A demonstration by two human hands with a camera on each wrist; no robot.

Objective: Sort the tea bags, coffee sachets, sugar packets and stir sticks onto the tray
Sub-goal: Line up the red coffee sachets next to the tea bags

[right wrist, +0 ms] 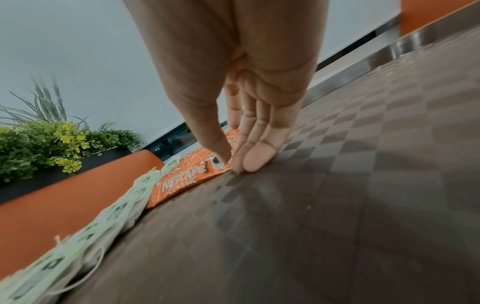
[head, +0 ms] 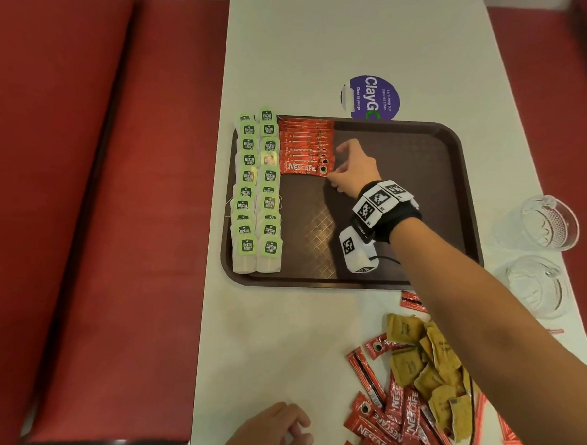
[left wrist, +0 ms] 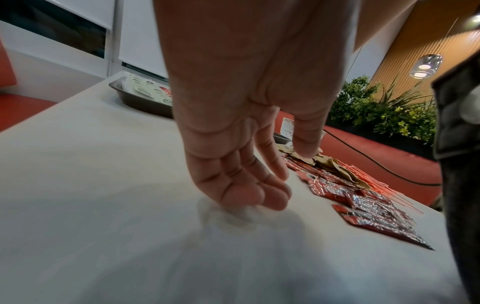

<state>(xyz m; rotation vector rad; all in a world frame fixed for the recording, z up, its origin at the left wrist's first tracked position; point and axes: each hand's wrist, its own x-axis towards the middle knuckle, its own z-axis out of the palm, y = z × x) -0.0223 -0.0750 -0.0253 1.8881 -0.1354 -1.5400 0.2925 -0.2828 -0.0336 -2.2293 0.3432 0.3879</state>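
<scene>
Coffee sachet (head: 305, 169): light, slick foil, flexible; my right hand (head: 352, 169) pinches its end on the tray (head: 456, 197), best edge-gripped; left hand (head: 271, 432) relaxed on counter (head: 279, 340).

Tray (head: 452, 155) sits mid-table (head: 279, 340). On tray, at 9 o'clock edge: tea bags (head: 258, 190) in two columns, overlapping, running 12 to 6. Just beside them, toward 3 o'clock, at tray's 11 o'clock corner: stacked row of coffee sachets (head: 306, 144). Sticker (head: 371, 97) on table at 12 o'clock of tray, partly under its rim. Two glasses (head: 540, 232) off tray at 3 o'clock. Loose pile at 5 o'clock of tray: coffee sachets, sugar packets (head: 427, 369) on top, stir sticks (head: 508, 437) at pile's 3 o'clock side.
</scene>
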